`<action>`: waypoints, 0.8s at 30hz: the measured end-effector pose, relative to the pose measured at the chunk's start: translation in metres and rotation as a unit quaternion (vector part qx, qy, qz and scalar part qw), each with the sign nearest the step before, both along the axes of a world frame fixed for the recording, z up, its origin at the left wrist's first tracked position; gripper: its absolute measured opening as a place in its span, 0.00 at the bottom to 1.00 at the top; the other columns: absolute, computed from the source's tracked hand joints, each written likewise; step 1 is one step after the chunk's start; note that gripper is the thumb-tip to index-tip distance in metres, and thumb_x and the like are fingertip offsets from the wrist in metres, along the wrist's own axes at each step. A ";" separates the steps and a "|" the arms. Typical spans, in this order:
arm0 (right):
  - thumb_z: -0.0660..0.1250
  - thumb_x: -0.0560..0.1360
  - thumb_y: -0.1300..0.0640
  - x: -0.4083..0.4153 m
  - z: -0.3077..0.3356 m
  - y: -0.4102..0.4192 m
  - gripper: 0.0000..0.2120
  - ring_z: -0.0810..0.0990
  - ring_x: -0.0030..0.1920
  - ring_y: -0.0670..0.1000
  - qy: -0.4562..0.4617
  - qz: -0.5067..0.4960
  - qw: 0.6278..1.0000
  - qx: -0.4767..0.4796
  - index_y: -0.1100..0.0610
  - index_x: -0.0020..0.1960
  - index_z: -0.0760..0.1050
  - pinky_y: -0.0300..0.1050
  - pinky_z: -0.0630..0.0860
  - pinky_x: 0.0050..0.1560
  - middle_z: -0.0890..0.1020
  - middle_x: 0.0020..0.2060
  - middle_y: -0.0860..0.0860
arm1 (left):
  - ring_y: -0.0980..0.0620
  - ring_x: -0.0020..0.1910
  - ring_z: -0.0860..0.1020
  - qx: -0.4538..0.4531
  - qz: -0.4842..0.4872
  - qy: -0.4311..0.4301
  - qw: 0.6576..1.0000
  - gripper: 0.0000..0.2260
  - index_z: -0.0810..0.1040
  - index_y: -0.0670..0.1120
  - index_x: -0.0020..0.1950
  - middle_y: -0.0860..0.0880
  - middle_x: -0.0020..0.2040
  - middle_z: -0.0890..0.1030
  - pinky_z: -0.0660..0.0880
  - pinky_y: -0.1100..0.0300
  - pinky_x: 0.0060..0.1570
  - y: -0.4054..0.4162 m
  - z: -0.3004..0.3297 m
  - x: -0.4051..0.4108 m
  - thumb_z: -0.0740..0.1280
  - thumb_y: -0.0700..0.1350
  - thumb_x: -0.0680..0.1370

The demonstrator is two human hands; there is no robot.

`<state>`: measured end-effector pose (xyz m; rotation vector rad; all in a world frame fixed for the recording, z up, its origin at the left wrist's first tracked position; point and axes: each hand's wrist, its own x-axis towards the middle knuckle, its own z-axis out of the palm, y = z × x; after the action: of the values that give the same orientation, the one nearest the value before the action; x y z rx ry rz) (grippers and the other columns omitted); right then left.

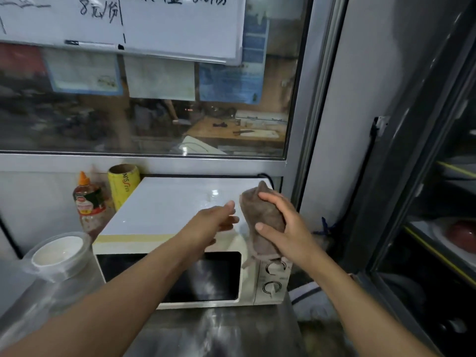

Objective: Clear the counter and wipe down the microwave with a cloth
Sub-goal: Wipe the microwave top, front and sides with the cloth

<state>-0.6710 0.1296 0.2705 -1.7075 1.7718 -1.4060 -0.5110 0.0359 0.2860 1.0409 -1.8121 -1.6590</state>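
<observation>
Wiping appears about to begin: the right hand (286, 228) grips a bunched brown cloth (260, 217) above the microwave (164, 207) top at its 3 o'clock edge; the left hand (219, 222), fingers relaxed and holding nothing, reaches toward it. Next, presumably, spread the cloth flat. At 10 o'clock on the bench, a sauce bottle (88, 202) and a yellow roll (125, 188) marked "SUN". Beyond, the whiteboard (180, 24) reads "8元/份".

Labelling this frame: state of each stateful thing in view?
microwave: door closed, top bare
cloth: bunched, off the surface
right hand: grips cloth
left hand: open, fingers toward cloth
sauce bottle: upright, capped
yellow roll: standing on end
</observation>
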 end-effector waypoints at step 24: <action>0.63 0.76 0.65 0.065 0.045 -0.062 0.08 0.77 0.40 0.53 -0.299 -0.005 0.953 0.048 0.57 0.39 0.73 0.48 0.76 0.48 0.79 0.37 0.54 | 0.45 0.45 0.78 0.252 0.012 0.199 0.947 0.10 0.75 0.40 0.55 0.42 0.46 0.80 0.75 0.52 0.44 -0.045 0.038 0.076 0.60 0.39 0.77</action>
<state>-0.6065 0.0681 0.3158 -1.0589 1.4700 -1.5905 -0.4346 -0.0094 0.3241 0.8269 -1.1386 -2.1922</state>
